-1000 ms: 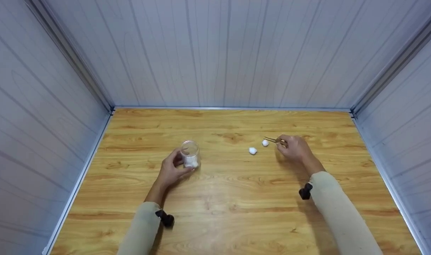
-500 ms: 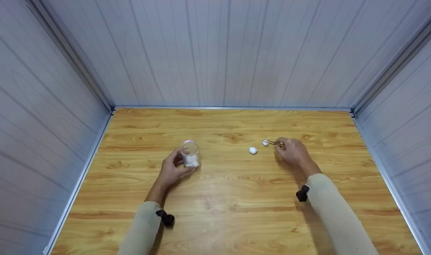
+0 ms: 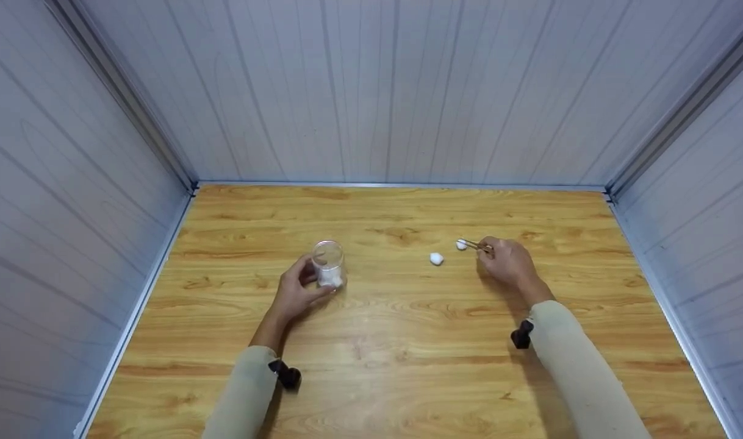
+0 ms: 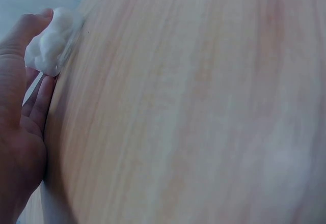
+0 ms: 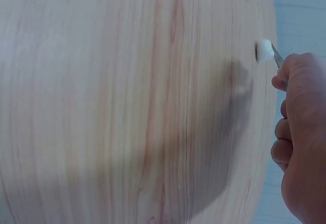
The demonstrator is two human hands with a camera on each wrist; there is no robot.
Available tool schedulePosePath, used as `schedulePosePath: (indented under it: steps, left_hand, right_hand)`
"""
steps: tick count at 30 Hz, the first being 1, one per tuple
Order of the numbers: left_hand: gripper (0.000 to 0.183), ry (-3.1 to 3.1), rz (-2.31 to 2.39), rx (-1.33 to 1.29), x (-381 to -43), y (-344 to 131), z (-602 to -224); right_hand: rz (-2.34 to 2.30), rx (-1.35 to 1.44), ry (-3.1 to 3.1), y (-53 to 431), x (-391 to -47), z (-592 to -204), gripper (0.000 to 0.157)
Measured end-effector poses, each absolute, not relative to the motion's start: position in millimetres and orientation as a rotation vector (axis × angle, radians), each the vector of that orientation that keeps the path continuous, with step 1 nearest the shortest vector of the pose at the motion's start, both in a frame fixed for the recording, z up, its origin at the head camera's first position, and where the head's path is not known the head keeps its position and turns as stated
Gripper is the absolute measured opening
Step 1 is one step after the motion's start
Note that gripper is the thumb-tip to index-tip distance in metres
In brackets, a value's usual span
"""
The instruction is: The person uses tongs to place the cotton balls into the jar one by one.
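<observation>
Showing right of the head view's middle, the white ball (image 3: 462, 244) at the tips of the tweezers (image 3: 477, 246) that the right hand (image 3: 508, 262) pinches looks soft and light, best nipped gently across its belly, while the left hand (image 3: 297, 291), left of middle, holds a clear cup (image 3: 329, 267).

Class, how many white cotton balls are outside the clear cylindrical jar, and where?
2: one white cotton ball on the wooden table, another white ball at the tips of slim metal tweezers in the right hand. Clumped cotton inside the jar cannot be counted.
</observation>
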State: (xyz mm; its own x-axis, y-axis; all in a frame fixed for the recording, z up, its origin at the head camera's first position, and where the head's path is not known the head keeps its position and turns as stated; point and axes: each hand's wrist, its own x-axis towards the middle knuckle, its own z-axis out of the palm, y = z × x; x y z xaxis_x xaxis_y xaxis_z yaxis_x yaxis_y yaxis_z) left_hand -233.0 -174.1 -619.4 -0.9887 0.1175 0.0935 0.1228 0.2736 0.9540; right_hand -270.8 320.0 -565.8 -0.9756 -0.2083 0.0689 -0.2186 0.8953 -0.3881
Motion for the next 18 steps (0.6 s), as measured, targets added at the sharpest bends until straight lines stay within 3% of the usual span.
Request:
schedulePosePath:
  steps: [9,18]
  left_hand:
    - [0.058,-2.494,-1.915,-0.246,-233.4,-174.5,-619.7]
    - [0.062,-2.528,-1.877,-0.221,-233.2,-174.3,-617.8]
  right_hand:
    - [0.631,0.353,-3.046,321.0,-274.0,-566.4,0.026]
    - [0.625,0.382,-3.070,320.9,-275.7,-565.4,0.027]
